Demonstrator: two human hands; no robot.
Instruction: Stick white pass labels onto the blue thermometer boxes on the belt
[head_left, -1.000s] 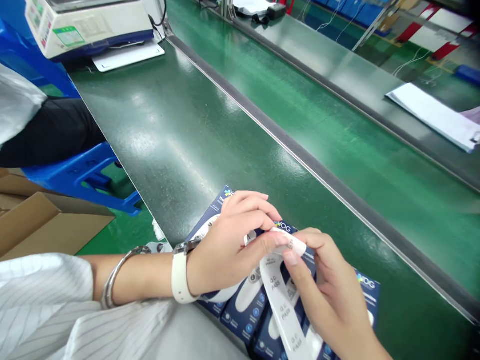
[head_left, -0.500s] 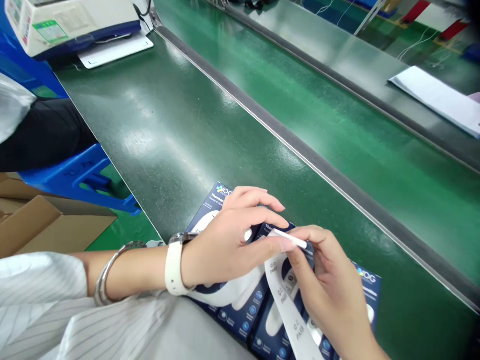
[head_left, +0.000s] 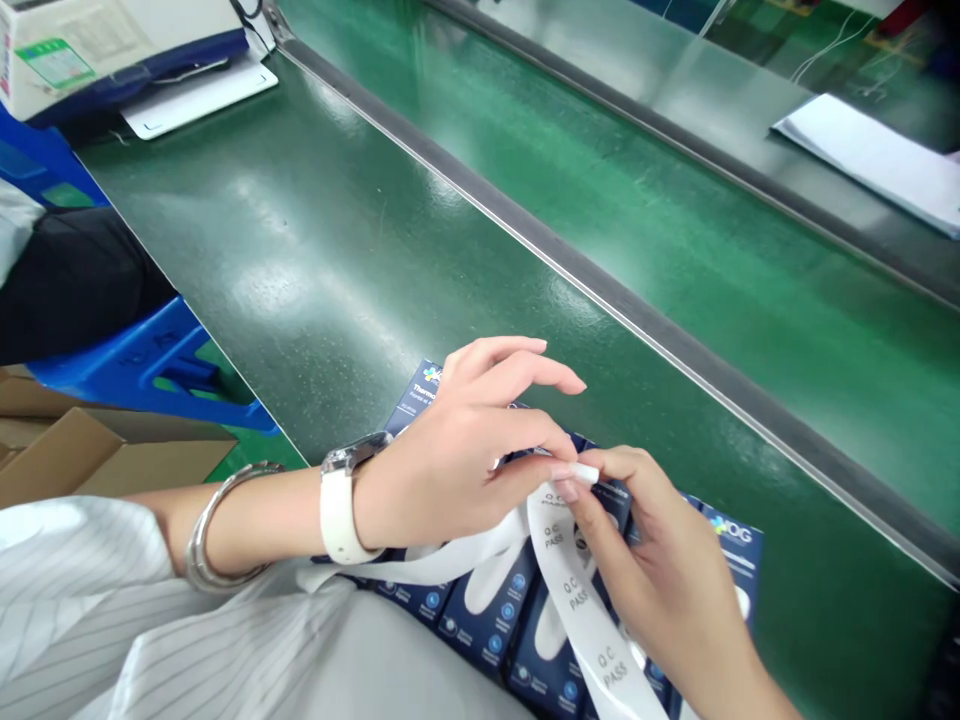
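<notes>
A white strip of printed "QC PASS" stickers (head_left: 577,598) is folded over between my hands, its printed side hanging down toward the lower right. My left hand (head_left: 472,440) pinches the strip's folded edge between thumb and index finger, the other fingers raised. On the other side of that fold, my right hand (head_left: 660,560) grips it with thumb and forefinger. The strip's plain white tail (head_left: 442,565) trails left below my left wrist. Under both hands lie several dark blue thermometer boxes (head_left: 487,610) side by side, partly covered by the hands and strip.
The boxes rest on a green worktable (head_left: 285,270), beside a conveyor's metal rail (head_left: 525,245). A white machine (head_left: 127,50) stands at the far left. A white paper stack (head_left: 870,160) lies across the belt. At left are a blue stool (head_left: 157,370), a seated person and a cardboard box (head_left: 135,460).
My left fingers have lifted and spread slightly, while its thumb and index finger come together at the fold. Less of the folded white edge shows now. The view has shifted slightly.
</notes>
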